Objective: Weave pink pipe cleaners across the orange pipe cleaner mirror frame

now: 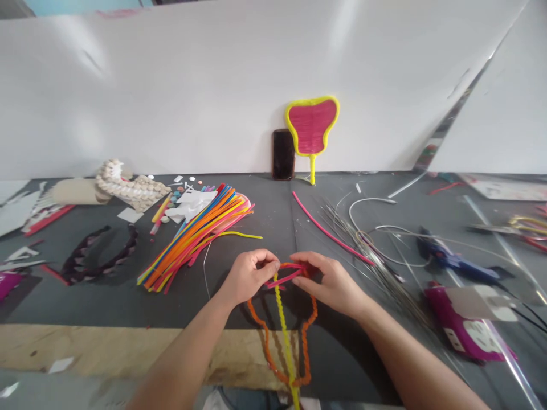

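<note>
Both hands are at the far end of a fan-shaped frame: an orange pipe-cleaner outline (pixel 267 344) with a twisted yellow stem (pixel 282 319) down its middle. My left hand (pixel 252 274) pinches the frame's top where the yellow stem meets it. A pink pipe cleaner (pixel 285 279) is looped across the top between the hands. My right hand (pixel 327 282) closes thumb and fingers on the pink strand at the frame's right upper side. The stem's lower end points toward me past the table edge.
A bundle of coloured pipe cleaners (pixel 196 239) lies left. A finished pink-and-yellow fan (pixel 313 128) and a phone (pixel 282 155) lean on the back wall. At right are loose wires (pixel 363 239), a blue glue gun (pixel 459 262), a magenta box (pixel 465 324) and scissors (pixel 513 228).
</note>
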`<act>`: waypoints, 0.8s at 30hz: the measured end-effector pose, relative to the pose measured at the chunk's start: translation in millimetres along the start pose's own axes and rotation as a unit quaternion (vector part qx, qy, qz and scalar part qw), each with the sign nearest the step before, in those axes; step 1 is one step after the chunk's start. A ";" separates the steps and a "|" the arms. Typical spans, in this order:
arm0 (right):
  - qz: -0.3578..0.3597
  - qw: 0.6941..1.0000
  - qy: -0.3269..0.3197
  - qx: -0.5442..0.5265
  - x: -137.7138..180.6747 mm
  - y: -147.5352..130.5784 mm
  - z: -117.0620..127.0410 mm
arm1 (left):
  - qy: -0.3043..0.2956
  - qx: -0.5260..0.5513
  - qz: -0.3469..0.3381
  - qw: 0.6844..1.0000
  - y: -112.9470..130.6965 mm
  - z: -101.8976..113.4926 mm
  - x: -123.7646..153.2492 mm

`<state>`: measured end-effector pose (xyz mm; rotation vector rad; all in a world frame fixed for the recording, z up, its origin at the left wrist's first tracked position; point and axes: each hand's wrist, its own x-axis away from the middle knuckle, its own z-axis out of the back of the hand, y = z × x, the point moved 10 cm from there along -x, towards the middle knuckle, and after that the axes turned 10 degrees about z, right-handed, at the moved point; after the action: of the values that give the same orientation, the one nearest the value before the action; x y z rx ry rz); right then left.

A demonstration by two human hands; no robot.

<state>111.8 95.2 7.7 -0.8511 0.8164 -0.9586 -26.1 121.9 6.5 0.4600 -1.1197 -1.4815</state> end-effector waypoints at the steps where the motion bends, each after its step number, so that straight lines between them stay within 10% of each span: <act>1: 0.018 0.999 0.003 0.034 0.1 -3.6 0.3 | 0.000 -0.001 0.001 1.000 -0.2 -0.6 0.0; 24: -0.108 0.990 0.013 -0.086 5.1 19.7 -3.3 | -0.062 0.047 -0.028 0.997 6.4 -7.9 4.6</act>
<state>117.6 96.2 -12.1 -1.0947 0.8493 -1.1017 -17.5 115.5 9.5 0.4723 -1.2886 -1.5280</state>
